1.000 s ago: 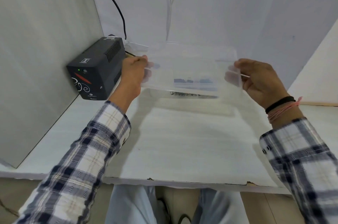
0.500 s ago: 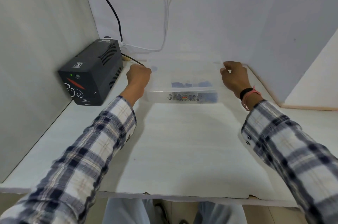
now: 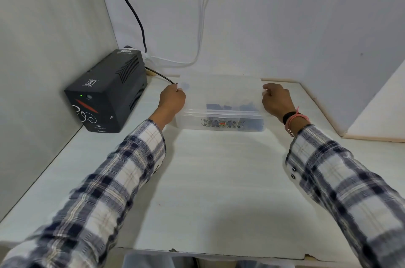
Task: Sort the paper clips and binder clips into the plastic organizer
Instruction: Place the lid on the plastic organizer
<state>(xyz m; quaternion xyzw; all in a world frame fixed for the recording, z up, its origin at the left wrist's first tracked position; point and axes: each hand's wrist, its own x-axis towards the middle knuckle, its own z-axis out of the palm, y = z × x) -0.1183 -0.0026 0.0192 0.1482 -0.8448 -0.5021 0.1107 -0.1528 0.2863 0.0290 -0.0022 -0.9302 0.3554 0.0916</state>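
Head view: organizer (image 3: 221,122) sits lidded at the back of the bench (image 3: 219,180), dark clips visible inside. Left hand (image 3: 172,101) and right hand (image 3: 277,101) each grip one end of it, fingers curled on the rim. Risk: uneven lift tips the organizer, mixing clips.

Organizer (image 3: 221,92) on desk (image 3: 219,180), right of power unit (image 3: 107,92)

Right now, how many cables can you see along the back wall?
3: a black cable hanging to the UPS unit, a white cable beside it, and a thin black lead near the left hand. Others may be hidden.
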